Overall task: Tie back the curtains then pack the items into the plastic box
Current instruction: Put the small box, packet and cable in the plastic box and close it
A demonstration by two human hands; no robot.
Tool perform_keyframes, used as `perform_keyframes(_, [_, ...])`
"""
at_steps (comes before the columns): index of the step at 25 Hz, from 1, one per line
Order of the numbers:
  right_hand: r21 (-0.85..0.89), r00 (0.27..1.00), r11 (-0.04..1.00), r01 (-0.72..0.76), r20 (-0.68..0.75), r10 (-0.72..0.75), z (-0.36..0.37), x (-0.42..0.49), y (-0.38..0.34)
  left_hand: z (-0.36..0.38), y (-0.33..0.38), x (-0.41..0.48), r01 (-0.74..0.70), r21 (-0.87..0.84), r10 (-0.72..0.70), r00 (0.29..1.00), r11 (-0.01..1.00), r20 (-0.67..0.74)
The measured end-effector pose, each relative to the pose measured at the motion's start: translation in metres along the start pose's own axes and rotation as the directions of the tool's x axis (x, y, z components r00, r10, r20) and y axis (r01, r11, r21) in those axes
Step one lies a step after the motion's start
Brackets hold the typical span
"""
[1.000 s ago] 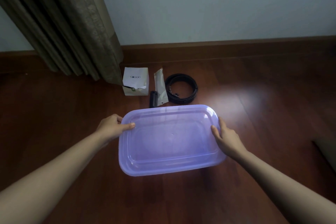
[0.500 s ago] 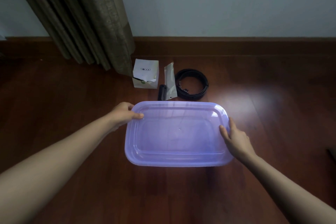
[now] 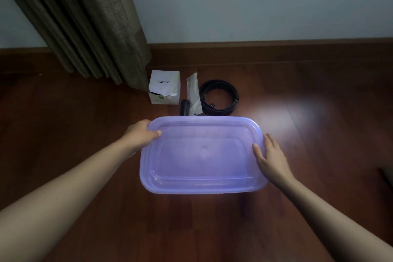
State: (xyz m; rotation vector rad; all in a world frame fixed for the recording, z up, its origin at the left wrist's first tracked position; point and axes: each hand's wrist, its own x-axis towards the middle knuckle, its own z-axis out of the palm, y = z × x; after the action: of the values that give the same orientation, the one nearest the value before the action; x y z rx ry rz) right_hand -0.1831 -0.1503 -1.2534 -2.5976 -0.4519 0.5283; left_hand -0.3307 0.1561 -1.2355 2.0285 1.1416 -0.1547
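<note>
Plastic box, translucent purple and with nothing in it, sits on the wooden floor right in front of you, long sides running left to right. You have bare floor on its left, right and near sides; the far side is the tight one. Your left hand is closed on the far-left corner of the rim, thumb lying over the top; your right hand lies flat against the right short edge, fingers spread and pointing away from you (more a press than a clasp). Just beyond the far rim lie a white carton, a slim white packet with a small dark item beside it, and a coiled black belt, the packet and belt almost meeting the box. Curtain hangs at the far left, its hem brushing the carton, with the wall and skirting behind.
</note>
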Motion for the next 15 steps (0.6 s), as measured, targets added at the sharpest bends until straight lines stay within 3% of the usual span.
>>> perform_keyframes(5, [0.299, 0.977, 0.949, 0.104, -0.211, -0.041, -0.018, -0.013, -0.02, -0.018, 0.008, 0.004, 0.036, 0.054, -0.03, 0.993, 0.998, -0.117])
perform_keyframes(6, [0.414, 0.975, 0.904, 0.104, -0.224, -0.009, -0.026, -0.013, -0.024, -0.023, 0.014, 0.005, 0.016, 0.022, -0.014, 0.993, 1.0, -0.113])
perform_keyframes(8, [0.694, 0.992, 0.717, 0.062, -0.123, 0.033, -0.05, -0.006, -0.025, -0.027, 0.031, 0.007, -0.082, -0.089, 0.077, 0.995, 0.993, -0.062])
perform_keyframes(10, [0.827, 0.995, 0.562, 0.013, -0.066, 0.074, -0.078, 0.006, -0.009, -0.025, 0.044, 0.01, -0.12, -0.285, 0.124, 0.992, 0.951, -0.004])
perform_keyframes(11, [0.848, 0.988, 0.53, 0.023, -0.099, 0.116, -0.089, 0.01, 0.003, -0.023, 0.044, 0.013, -0.118, -0.292, 0.118, 0.993, 0.949, -0.017])
perform_keyframes(14, [0.911, 0.9, 0.396, 0.117, -0.266, 0.346, -0.09, 0.019, 0.041, -0.01, 0.015, 0.024, -0.117, 0.182, 0.145, 0.978, 0.976, -0.151])
perform_keyframes(15, [0.926, 0.84, 0.348, 0.144, -0.301, 0.451, -0.082, 0.021, 0.046, -0.006, 0.003, 0.022, -0.099, 0.246, 0.135, 0.982, 0.964, -0.135])
